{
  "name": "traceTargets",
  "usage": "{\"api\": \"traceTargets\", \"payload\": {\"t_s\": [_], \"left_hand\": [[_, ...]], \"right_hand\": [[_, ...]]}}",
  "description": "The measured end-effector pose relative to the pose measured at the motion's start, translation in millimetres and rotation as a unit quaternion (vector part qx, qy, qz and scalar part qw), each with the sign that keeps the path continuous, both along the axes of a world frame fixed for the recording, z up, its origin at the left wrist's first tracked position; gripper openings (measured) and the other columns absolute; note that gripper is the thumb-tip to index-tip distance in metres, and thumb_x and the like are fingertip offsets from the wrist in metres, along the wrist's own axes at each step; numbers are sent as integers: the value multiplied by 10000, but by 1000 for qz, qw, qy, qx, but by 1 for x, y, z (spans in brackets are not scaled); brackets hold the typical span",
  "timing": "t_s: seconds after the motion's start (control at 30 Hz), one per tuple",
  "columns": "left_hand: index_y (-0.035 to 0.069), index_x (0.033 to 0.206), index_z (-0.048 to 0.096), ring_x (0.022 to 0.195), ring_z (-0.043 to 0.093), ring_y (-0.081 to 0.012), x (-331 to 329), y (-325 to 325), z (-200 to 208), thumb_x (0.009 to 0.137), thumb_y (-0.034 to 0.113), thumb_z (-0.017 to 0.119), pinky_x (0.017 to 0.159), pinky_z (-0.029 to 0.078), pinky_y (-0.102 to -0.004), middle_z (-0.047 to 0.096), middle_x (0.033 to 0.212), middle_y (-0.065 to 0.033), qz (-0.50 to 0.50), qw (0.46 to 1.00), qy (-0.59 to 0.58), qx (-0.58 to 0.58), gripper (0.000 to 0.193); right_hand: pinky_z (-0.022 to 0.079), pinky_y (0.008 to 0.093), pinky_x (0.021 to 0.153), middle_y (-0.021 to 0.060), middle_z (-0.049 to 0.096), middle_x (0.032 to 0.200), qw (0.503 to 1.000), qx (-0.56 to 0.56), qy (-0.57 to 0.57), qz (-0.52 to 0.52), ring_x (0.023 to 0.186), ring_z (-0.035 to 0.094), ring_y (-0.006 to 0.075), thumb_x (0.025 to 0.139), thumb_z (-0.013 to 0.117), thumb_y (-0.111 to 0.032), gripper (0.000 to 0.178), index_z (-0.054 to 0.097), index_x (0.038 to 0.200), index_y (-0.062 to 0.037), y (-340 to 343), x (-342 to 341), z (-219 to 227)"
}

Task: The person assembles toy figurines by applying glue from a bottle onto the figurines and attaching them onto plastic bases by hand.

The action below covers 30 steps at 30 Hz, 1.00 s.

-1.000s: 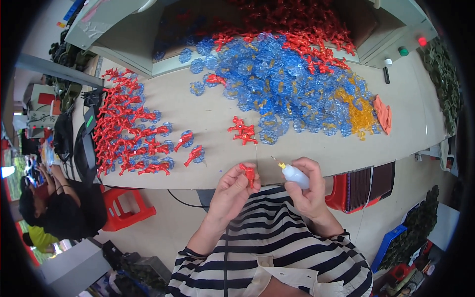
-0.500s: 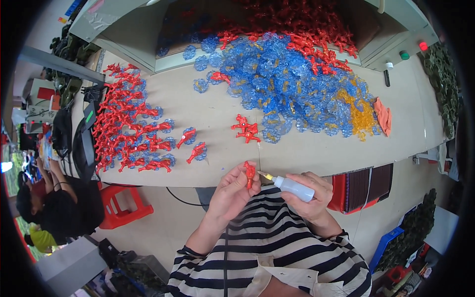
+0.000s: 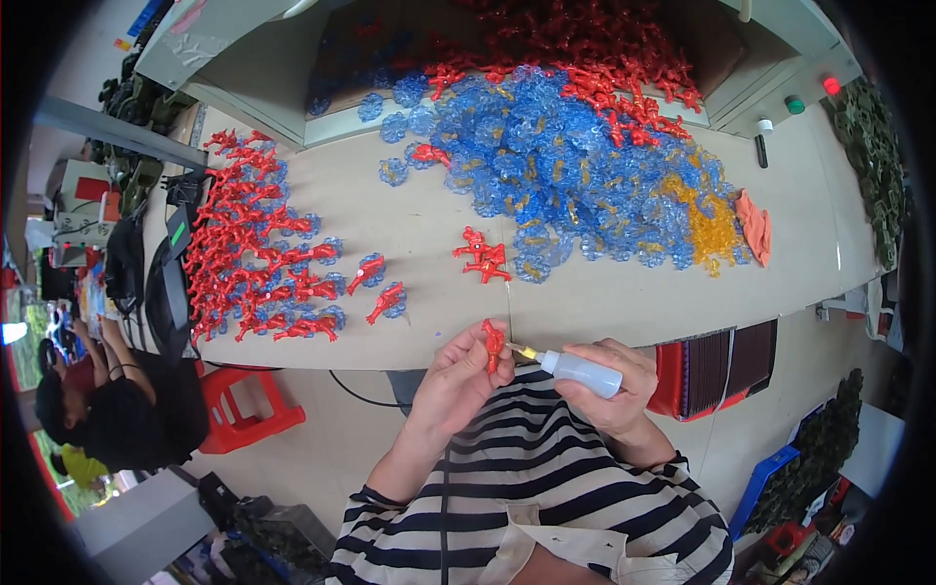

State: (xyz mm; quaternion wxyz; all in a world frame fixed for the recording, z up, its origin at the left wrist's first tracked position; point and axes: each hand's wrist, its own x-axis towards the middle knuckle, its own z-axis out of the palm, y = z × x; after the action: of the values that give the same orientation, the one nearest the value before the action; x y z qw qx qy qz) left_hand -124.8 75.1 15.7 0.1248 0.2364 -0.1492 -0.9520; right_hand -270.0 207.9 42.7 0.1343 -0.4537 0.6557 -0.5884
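Between the thumb and fingers of my left hand (image 3: 454, 382) is a small red toy figure (image 3: 493, 343), held upright just off the table's front edge. My right hand (image 3: 620, 382) grips a translucent white squeeze bottle (image 3: 583, 374) with a yellowish nozzle. The nozzle tip (image 3: 520, 348) points at the figure from its right side; whether they touch I cannot tell. Farther up the table, a few loose red figures (image 3: 480, 255) lie in a small group. Two red figures on clear blue bases, one of them this figure (image 3: 387, 302), rest to their left.
Many red figures on blue bases (image 3: 253, 244) fill the table's left side. A large heap of clear blue pieces (image 3: 565, 166) lies at the back, with yellow pieces (image 3: 710, 219) and an orange cloth (image 3: 754, 229) at its right. Below the table stands a red stool (image 3: 249, 405).
Both hands keep nearly the same place and grip. The red figure seems slightly turned in my left fingers; the bottle has hardly moved.
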Motion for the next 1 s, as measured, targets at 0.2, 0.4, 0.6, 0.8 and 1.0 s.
{"api": "traceTargets", "payload": {"t_s": [0.2,0.4,0.6,0.8,1.0], "left_hand": [[21,1152,502,794,540,-147,-1,0,0,901,189,531,730,433,-278,574,914,-75,-7,1000,-2,1,303],[37,1157,503,796,535,-151,-1,0,-1,903,185,526,715,427,-276,570,923,-75,-14,1000,8,-7,295],[61,1142,511,782,530,-153,2,0,-6,902,165,523,695,422,-272,557,925,-80,-15,999,5,-42,262],[61,1136,510,776,529,-150,1,-1,-5,900,166,528,679,419,-264,550,911,-82,-13,998,-1,-56,259],[59,1127,509,771,530,-145,3,-2,1,903,160,523,667,420,-259,546,898,-85,-5,998,-10,-61,246]], "right_hand": [[422,222,466,87,613,653,1000,9,-8,6,529,577,138,623,775,-56,359,644,947,27,-2,-1,-1],[446,236,581,101,618,770,995,18,-95,-33,662,590,141,632,732,-2,326,630,941,27,9,-11,-1],[443,257,801,106,597,1000,983,64,-109,-136,886,577,161,696,659,42,320,590,1007,9,3,-31,-23],[449,274,812,124,601,1061,980,70,-74,-171,902,581,184,714,665,23,351,554,1047,4,0,-33,-35],[479,296,652,130,611,915,962,-22,219,-162,710,600,279,692,664,31,321,564,997,17,11,-9,-29]]}}
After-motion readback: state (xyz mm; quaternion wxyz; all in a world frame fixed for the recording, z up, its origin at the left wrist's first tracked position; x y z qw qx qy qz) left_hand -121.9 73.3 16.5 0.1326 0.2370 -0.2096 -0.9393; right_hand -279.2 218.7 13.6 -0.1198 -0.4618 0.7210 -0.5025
